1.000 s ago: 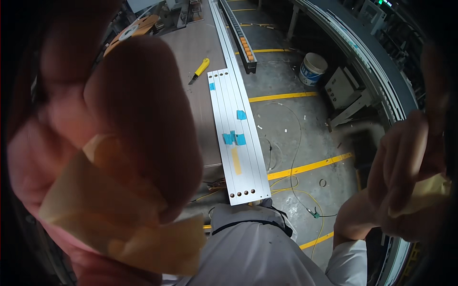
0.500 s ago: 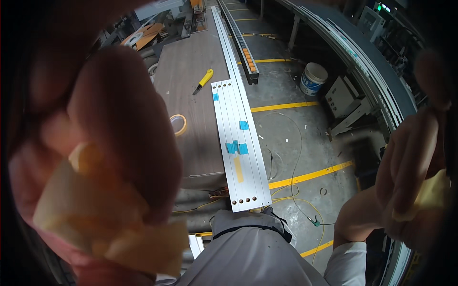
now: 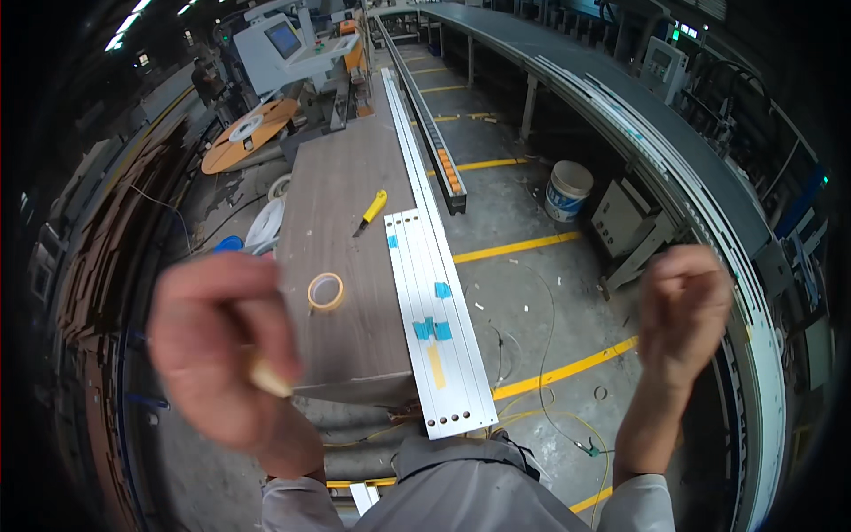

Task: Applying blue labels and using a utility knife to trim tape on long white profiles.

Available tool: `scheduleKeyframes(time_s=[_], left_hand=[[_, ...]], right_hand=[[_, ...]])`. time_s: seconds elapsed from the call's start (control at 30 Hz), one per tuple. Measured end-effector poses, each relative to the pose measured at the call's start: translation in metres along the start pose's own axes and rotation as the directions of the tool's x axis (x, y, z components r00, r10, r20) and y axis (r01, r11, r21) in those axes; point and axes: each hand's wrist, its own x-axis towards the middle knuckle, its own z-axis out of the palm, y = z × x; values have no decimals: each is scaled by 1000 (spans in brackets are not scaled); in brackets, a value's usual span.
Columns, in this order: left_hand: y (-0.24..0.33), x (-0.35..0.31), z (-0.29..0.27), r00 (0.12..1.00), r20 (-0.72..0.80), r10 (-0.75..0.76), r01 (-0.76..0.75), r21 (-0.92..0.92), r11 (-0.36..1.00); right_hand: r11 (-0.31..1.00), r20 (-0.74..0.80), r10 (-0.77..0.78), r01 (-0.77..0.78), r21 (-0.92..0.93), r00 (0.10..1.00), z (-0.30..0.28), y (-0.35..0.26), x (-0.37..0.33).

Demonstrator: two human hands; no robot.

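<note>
My left hand (image 3: 217,341), smeared by motion, is raised at the left with its fingers curled. A small crumpled piece of pale yellow masking tape (image 3: 269,378) sticks out from under them. Up on the right, my right hand (image 3: 681,310) is closed, and whatever lies in it is hidden. Between the hands, white slotted panels (image 3: 448,359) lie side by side along the table's right edge. They carry blue tape patches (image 3: 443,290) and one yellow tape strip (image 3: 436,367). A roll of yellow tape (image 3: 325,292) and a yellow utility knife (image 3: 375,208) rest on the table.
The brown table (image 3: 341,168) reaches away from me. A long dark rail with orange rollers (image 3: 449,170) runs beside it. Right of that stand a white bucket (image 3: 568,191) and a conveyor (image 3: 532,49). A hose (image 3: 567,417) crosses the floor.
Both hands have moved down and away from close to the camera. The yellow piece that showed in my right hand is out of sight now. My view has tilted up.
</note>
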Motion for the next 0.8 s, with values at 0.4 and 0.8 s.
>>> scheduleKeyframes(time_s=[0.4, 0.8], left_hand=[[-123, -271, 7, 39, 99, -994, 871, -490, -15], [-134, -334, 55, 132, 72, -989, 981, -153, 119]], right_hand=[[490, 222, 859, -866, -94, 462, 32, 202, -182], [633, 347, 505, -66, -771, 790, 113, 233, -176]])
